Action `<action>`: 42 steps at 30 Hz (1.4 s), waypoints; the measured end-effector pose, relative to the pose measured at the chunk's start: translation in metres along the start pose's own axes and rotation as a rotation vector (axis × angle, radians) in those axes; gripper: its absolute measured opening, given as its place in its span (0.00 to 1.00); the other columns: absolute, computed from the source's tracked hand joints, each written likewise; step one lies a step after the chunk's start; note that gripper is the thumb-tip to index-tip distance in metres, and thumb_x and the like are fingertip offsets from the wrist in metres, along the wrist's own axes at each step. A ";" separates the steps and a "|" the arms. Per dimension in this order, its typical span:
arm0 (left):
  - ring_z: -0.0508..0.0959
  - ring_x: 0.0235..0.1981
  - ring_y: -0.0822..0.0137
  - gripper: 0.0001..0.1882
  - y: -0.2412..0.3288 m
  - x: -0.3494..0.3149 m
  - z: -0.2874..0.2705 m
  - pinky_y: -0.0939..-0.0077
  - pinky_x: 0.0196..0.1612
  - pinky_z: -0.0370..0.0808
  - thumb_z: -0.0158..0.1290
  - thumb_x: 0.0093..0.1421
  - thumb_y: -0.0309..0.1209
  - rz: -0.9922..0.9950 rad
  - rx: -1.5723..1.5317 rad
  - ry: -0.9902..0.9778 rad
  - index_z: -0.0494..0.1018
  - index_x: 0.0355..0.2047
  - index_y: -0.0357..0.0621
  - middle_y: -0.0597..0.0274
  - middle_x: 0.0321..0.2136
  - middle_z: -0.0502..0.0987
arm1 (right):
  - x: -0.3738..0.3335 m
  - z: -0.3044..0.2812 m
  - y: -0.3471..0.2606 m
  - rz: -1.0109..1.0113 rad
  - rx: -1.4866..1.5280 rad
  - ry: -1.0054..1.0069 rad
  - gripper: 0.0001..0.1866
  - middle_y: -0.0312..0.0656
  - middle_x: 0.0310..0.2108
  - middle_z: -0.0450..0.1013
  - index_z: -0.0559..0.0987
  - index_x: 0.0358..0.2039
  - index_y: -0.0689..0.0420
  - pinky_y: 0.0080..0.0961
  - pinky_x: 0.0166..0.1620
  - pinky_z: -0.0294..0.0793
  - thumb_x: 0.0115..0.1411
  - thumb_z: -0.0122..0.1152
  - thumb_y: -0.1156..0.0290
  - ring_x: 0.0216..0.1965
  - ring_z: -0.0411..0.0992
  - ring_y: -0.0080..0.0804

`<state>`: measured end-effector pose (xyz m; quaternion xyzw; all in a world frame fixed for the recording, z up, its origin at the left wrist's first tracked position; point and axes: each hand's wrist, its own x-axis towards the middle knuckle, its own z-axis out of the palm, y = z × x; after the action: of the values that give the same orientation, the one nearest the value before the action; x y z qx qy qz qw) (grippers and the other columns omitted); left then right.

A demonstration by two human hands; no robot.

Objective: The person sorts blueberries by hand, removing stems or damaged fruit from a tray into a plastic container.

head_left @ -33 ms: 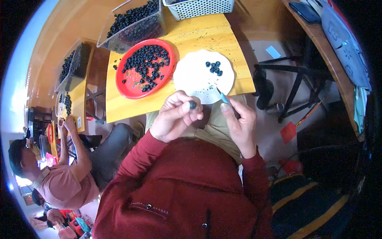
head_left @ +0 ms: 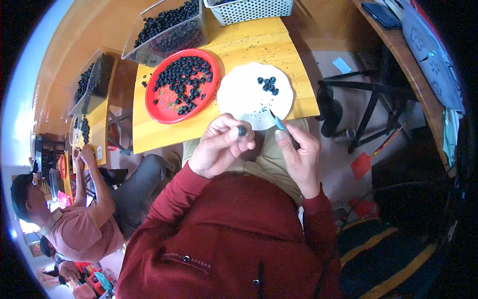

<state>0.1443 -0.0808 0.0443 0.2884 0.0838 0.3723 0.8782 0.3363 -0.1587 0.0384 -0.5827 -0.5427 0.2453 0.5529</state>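
Table (head_left: 259, 42): yellow wooden top, far side of the scene, bearing all the containers.
Clear tub (head_left: 167, 30): far left on the table, heaped with small dark round pieces.
White basket (head_left: 251, 9): far centre, latticed wall, contents not readable.
Red plate (head_left: 181, 85): left of centre, thickly covered with the same dark round pieces.
White plate (head_left: 254, 97): just right of the red plate, holding a small cluster of dark pieces (head_left: 268, 84) near its far edge and fine dark specks.
Left hand (head_left: 219, 147): near the table edge, thumb and fingertips pressed on one dark round piece (head_left: 242, 131).
Right hand (head_left: 298, 154): just right of the left hand, fingers pinching a thin blue-handled tool (head_left: 278, 121), tip aimed toward the white plate.
Change: none visible; both hands, the piece and the tool sit as in the other picture.
Co-worker (head_left: 74, 219): near left, pink top, at another table.
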 end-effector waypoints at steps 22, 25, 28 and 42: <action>0.79 0.32 0.74 0.07 0.097 -0.048 -0.061 0.78 0.40 0.77 0.59 0.58 0.21 0.442 0.847 0.611 0.78 0.38 0.38 0.63 0.32 0.81 | -0.003 0.036 0.011 -0.044 0.044 0.004 0.12 0.39 0.24 0.73 0.80 0.40 0.66 0.22 0.29 0.67 0.62 0.60 0.69 0.26 0.68 0.21; 0.79 0.32 0.75 0.07 0.130 -0.055 -0.079 0.81 0.40 0.76 0.59 0.58 0.21 0.535 0.935 0.670 0.78 0.38 0.35 0.62 0.32 0.81 | -0.009 0.038 0.005 0.091 0.024 -0.031 0.11 0.39 0.24 0.73 0.80 0.40 0.65 0.22 0.30 0.66 0.62 0.60 0.70 0.26 0.68 0.21; 0.78 0.31 0.76 0.08 0.166 -0.055 -0.109 0.82 0.38 0.76 0.60 0.58 0.22 0.581 1.075 0.721 0.78 0.38 0.34 0.63 0.31 0.81 | -0.016 0.039 0.014 0.100 0.027 -0.035 0.15 0.30 0.28 0.72 0.80 0.44 0.66 0.16 0.33 0.65 0.64 0.60 0.67 0.30 0.64 0.15; 0.82 0.27 0.67 0.10 0.247 -0.036 -0.227 0.74 0.33 0.77 0.62 0.54 0.30 0.314 1.777 0.960 0.81 0.32 0.36 0.54 0.25 0.82 | -0.039 0.033 0.017 0.238 -0.010 0.040 0.12 0.28 0.24 0.67 0.80 0.40 0.66 0.17 0.31 0.62 0.63 0.59 0.70 0.28 0.62 0.14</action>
<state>-0.1129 0.1325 -0.0036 0.6635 0.6341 0.3626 0.1618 0.3020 -0.1786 0.0018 -0.6505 -0.4596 0.2951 0.5277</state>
